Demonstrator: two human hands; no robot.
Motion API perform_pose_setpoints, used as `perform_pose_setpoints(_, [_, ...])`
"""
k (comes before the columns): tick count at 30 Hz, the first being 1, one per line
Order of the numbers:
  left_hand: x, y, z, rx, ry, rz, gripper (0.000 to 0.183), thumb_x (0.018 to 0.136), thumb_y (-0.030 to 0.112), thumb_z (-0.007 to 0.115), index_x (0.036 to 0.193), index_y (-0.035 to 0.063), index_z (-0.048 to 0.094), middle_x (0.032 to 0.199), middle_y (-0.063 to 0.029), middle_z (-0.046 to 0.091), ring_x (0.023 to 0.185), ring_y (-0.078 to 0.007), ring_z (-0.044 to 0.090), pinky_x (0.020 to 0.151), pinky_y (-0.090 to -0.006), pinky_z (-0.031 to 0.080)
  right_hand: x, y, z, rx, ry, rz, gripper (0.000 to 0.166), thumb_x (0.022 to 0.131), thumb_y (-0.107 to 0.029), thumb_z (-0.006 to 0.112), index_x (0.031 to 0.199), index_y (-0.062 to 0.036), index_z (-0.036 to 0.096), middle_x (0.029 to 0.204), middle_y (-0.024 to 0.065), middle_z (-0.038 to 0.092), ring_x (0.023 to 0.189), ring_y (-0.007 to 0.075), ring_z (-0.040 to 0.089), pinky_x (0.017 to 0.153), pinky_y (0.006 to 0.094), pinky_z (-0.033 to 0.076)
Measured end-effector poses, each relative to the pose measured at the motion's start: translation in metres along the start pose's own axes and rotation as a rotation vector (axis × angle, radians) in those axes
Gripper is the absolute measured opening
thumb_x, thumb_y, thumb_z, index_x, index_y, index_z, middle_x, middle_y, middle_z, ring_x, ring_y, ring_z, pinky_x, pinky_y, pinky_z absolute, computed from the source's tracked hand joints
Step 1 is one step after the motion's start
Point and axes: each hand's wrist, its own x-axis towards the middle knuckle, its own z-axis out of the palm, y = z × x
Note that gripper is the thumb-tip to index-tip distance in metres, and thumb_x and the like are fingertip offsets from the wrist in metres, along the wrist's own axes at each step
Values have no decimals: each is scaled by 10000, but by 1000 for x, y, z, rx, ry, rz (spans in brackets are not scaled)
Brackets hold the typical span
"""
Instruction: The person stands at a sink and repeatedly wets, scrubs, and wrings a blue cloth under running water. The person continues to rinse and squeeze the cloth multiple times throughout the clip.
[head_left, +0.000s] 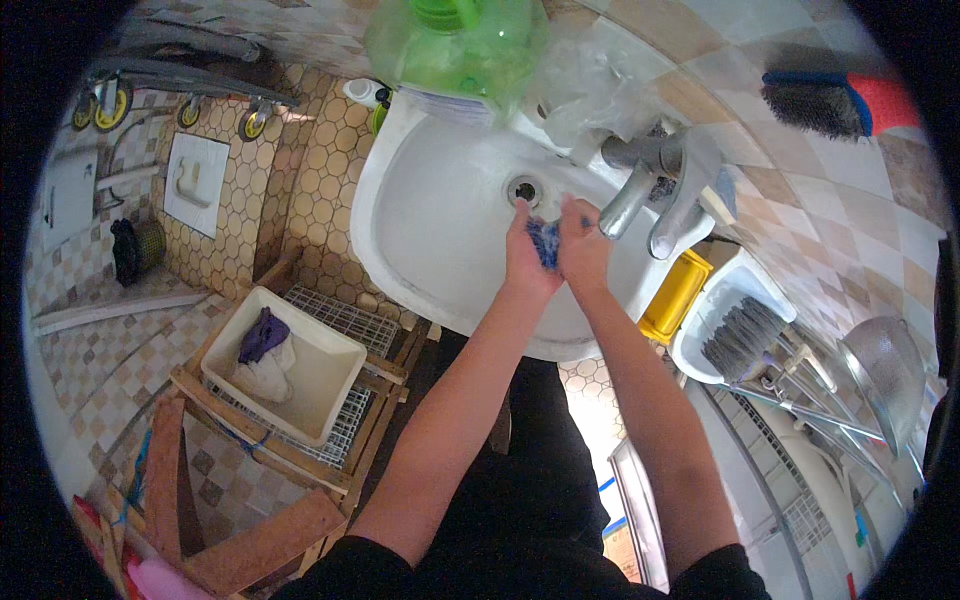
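Over the white washbasin (442, 225), just below its drain hole (524, 191), both hands are close together around a small dark-blue, whitish-flecked piece of cloth or mesh (546, 244). My left hand (527, 255) has its palm and fingers against the left side of it. My right hand (585, 244) grips its right side. Both hands look wet or soapy. The metal faucet (630, 199) sticks out just right of my right hand. Fingertips of both hands are partly hidden from above.
A green translucent jug (465, 52) and a clear plastic bag (592, 97) stand on the basin's back rim. Right are a yellow tray (675, 296) and a white tub (690, 345) with a brush (742, 337). At left, a cream basin (330, 375) holds purple cloth (264, 335) on a wooden frame.
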Motion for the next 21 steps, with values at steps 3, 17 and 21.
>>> perform_pose_setpoints(3, [-4, -4, 9, -47, 12, 54, 498, 961, 541, 414, 1017, 70, 565, 979, -118, 644, 930, -286, 625, 849, -442, 505, 1, 39, 14, 217, 375, -2, 294, 949, -282, 592, 822, -19, 629, 742, 75, 611, 672, 145, 528, 600, 318, 429])
perform_pose_setpoints(17, [7, -16, -33, 18, -212, -46, 466, 957, 545, 429, 1061, 113, 572, 973, -35, 639, 948, -214, 627, 860, -355, 503, -1, 13, 7, -139, -21, -364, 137, 896, -142, 537, 929, -35, 615, 886, 122, 641, 808, 332, 598, 775, 414, 492])
perform_pose_setpoints(21, [-5, -2, -11, 72, -186, -83, 482, 909, 589, 506, 909, 109, 553, 847, -48, 631, 809, -183, 631, 752, -313, 514, -14, 2, -5, 411, 83, 199, 198, 938, -133, 444, 966, -27, 609, 844, 116, 644, 821, 328, 608, 801, 399, 492])
